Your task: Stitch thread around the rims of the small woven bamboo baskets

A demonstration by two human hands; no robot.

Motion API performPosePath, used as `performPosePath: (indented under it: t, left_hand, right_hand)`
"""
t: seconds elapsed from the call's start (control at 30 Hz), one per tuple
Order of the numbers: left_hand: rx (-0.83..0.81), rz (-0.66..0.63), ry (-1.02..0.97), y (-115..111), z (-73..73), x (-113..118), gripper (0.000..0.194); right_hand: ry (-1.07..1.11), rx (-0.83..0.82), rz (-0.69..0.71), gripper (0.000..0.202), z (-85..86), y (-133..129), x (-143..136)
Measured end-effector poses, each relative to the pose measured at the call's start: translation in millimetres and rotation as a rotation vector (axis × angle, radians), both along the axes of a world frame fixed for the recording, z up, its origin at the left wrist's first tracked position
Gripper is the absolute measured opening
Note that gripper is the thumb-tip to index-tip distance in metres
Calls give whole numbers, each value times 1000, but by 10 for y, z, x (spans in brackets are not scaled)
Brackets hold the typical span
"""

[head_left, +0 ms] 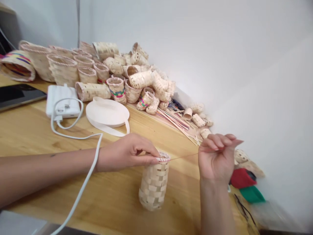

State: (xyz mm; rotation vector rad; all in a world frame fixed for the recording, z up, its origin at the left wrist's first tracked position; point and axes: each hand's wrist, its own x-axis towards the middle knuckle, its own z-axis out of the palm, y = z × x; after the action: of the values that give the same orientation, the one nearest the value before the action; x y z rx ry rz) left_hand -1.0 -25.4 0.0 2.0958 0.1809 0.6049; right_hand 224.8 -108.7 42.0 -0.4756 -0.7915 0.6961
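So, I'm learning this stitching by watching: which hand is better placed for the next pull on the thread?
Likely the right: the right hand is raised clear of the small basket, with the taut thread running to it, while the left hand is busy pinching the basket's rim.

"Where are the bare arms?" "The left arm (49, 173) enters at lower left, its hand (133, 151) pinching at centre; the raised right hand (216, 158), right of centre, curls its fingers."
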Motion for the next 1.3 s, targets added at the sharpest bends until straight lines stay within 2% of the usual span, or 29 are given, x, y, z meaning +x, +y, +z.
performPosePath:
  t: [0.07,0.2,0.3,0.37,0.53,0.7,0.8,1.17,1.3]
  left_hand:
    - [184,76,-11,47,78,-53,21]
    - [507,196,13,85,137,-106,28]
    - [562,234,-13,99,109,-100,29]
    - [524,240,-38,113,82,-95,25]
    - [407,259,-14,160,65,-110,20]
    - [410,145,-74,168,78,-103,15]
    - [388,146,-78,163,72,-86,14]
    - [133,113,-69,211,115,-74,13]
    - [25,119,-92,215,87,-48,15]
  right_hand:
    - [-214,-30,-79,19,-35,-29,-70]
    - [-866,-166,-252,16,-136,-98,-282]
    - [-1287,-231,-195,20,-181,-104,-384]
    - [-1404,-238,-153,15,-194,-81,-406]
    - [-1422,-355,-128,5,-209,-39,-376]
    - [-1444,-392,-95,5,-206,-62,-347]
    - [-1456,-404,-93,5,-190,-74,-339]
    - [-1461,-207,-237,11,-194,-86,-423]
    - [-1376,-170,-290,17,-216,-57,-381]
